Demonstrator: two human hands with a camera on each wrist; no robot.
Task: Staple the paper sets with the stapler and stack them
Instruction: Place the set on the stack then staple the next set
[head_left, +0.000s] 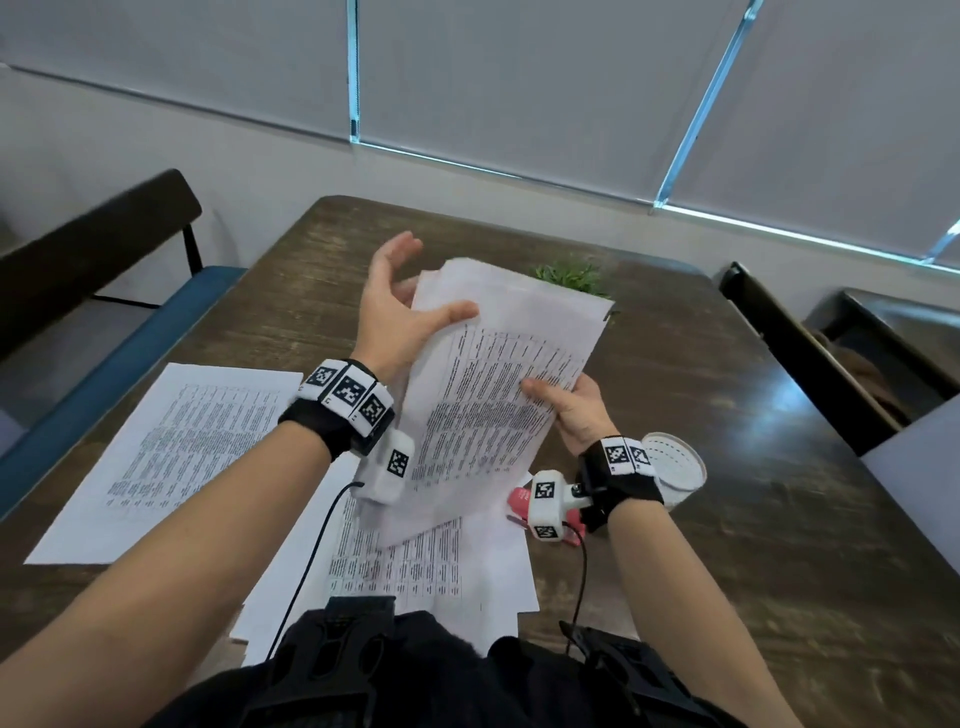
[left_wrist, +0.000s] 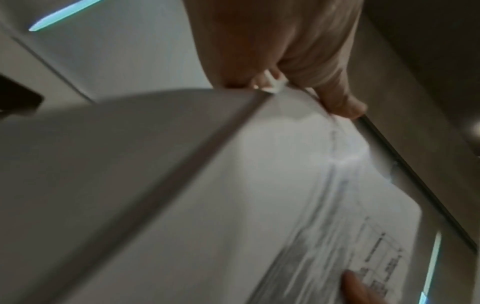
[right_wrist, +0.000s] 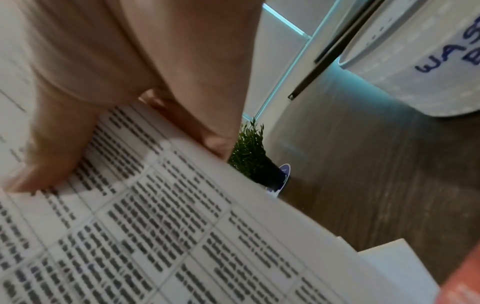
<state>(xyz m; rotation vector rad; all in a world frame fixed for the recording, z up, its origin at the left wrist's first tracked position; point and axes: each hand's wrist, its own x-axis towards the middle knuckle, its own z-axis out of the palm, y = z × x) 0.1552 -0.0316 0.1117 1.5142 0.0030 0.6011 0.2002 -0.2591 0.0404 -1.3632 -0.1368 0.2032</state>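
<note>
Paper set (head_left: 493, 395) held tilted above the table (head_left: 727, 415), likely to square the sheets for stapling. Right hand (head_left: 571, 410) pinches its right edge; left hand (head_left: 395, 312) spread, thumb steadying the left edge. Stapler (head_left: 519, 506) lies by the right wrist, within reach.

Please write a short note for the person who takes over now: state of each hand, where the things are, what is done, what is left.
Left hand: thumb on the front of the held set at its left edge, fingers spread loosely behind.
Right hand: pinches the set's right edge, thumb on the print.
The set is raised over the table, its sheets not yet squared.
Stapler: red, on the table under the right wrist, untouched.
One paper lies flat at left; loose sheets lie near the body.
Whether any set is stapled cannot be seen.
Left: square the set, staple it, stack it, then do the rest.
</note>
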